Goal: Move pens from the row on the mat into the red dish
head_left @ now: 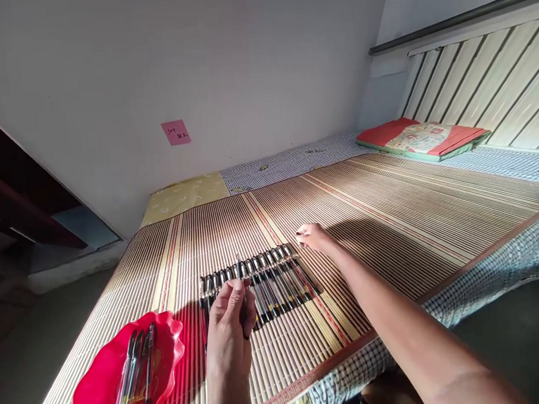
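Note:
My left hand is closed around a pen, held upright with its thin point upward and no cap on that end. Below and behind that hand lies a row of several capped pens, side by side on the striped bamboo mat, partly covered by the hand. Just past the row's far right end, my right hand is pinched on a small dark piece that looks like a pen cap, mostly hidden by the fingers.
A red scalloped plate with several pens sits at the front left of the bed. Folded red and floral bedding lies at the far right. A pink note is stuck on the wall, and a slatted headboard stands at right.

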Motion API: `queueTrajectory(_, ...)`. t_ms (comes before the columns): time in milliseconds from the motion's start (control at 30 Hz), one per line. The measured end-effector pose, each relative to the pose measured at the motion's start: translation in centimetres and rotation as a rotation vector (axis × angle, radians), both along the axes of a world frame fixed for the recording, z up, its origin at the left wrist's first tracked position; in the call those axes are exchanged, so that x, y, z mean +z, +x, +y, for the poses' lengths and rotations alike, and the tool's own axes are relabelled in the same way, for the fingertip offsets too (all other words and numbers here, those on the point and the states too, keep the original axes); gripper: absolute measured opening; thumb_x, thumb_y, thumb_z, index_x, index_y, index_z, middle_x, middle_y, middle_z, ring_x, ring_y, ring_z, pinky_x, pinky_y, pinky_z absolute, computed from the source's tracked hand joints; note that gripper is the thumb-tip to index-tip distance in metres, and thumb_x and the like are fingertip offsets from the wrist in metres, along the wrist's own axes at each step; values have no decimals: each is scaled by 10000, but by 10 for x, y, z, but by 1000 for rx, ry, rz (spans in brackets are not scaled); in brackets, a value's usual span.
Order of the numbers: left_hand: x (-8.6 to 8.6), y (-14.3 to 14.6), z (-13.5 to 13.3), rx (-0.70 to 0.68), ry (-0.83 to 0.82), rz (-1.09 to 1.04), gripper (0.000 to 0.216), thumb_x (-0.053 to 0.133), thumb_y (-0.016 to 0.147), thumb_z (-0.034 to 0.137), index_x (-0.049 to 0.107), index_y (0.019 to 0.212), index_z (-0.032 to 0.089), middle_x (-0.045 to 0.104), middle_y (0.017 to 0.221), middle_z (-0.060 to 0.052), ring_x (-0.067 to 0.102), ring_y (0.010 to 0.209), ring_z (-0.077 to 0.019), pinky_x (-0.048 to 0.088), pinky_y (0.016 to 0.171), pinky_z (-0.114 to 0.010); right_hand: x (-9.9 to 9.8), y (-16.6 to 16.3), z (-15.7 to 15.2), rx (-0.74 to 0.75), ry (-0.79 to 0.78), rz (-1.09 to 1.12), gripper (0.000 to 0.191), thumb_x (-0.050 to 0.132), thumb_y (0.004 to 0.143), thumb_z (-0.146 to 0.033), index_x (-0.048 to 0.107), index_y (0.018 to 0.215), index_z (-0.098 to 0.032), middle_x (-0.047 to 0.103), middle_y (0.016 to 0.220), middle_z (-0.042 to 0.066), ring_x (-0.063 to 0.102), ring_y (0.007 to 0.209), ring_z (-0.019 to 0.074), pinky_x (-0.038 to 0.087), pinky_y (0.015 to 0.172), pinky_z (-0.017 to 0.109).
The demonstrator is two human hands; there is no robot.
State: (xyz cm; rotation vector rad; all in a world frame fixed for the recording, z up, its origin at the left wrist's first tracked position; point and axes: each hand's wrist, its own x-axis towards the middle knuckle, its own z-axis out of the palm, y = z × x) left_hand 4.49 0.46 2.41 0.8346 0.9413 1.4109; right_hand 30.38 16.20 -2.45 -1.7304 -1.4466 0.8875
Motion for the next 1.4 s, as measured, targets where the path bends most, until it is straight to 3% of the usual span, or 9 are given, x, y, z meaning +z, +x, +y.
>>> queueTrajectory(133,1,4,-2,0,-3,7,461,883,772,525,590,804,171,502,590,64,283,433,-23,215,426,-166,-7,-10,14,67,-73,-147,152,743,843,-100,802,982,-110,783,792,49,685,613,128,518,548,211)
queueTrajectory(333,-1,6,-2,-29,-15,34,524,842,790,632,595,839,172,494,592,62,279,452,-31,216,437,-176,-13,-10,22,98,-77,-317,210,679,855,-52,823,996,-108,822,1030,109,770,954,197,556,763,218)
queueTrajectory(433,-2,6,-1,-22,-18,27,529,850,785,625,572,818,176,494,591,63,277,448,-28,204,439,-180,-8,-1,20,160,-74,-373,343,671,858,-69,793,1177,-89,800,1188,143,757,1066,212,552,855,228)
queueTrajectory(533,-1,7,-1,-16,-15,32,542,858,766,635,578,816,173,493,586,63,273,445,-28,193,436,-184,-2,8,15,276,-85,-414,577,724,796,-72,711,1371,-113,779,1266,138,759,1048,210,553,854,239)
queueTrajectory(633,0,7,-1,-10,-24,38,538,871,753,624,592,815,168,494,587,61,273,443,-28,192,435,-185,1,9,12,391,-79,-459,715,780,714,-51,685,1415,-155,755,1321,127,742,1095,224,543,874,244)
queueTrajectory(767,1,6,-1,-17,-21,31,499,890,750,570,607,818,165,491,578,63,283,439,-27,197,437,-182,-2,3,14,473,-32,-532,640,790,670,-23,758,1291,-174,720,1366,128,674,1232,266,502,957,257)
queueTrajectory(900,0,6,0,-15,-20,28,497,883,757,578,616,822,164,498,578,60,286,437,-24,199,438,-178,-4,-1,16,493,-17,-587,528,796,687,-49,791,1200,-171,732,1291,130,694,1166,280,504,903,266)
queueTrajectory(1400,-10,6,2,-27,-40,41,523,857,781,613,581,818,170,529,630,53,315,451,-25,216,436,-167,-2,-6,19,509,-23,-597,677,808,737,-66,695,1393,-190,661,1410,138,670,1208,274,495,907,284)
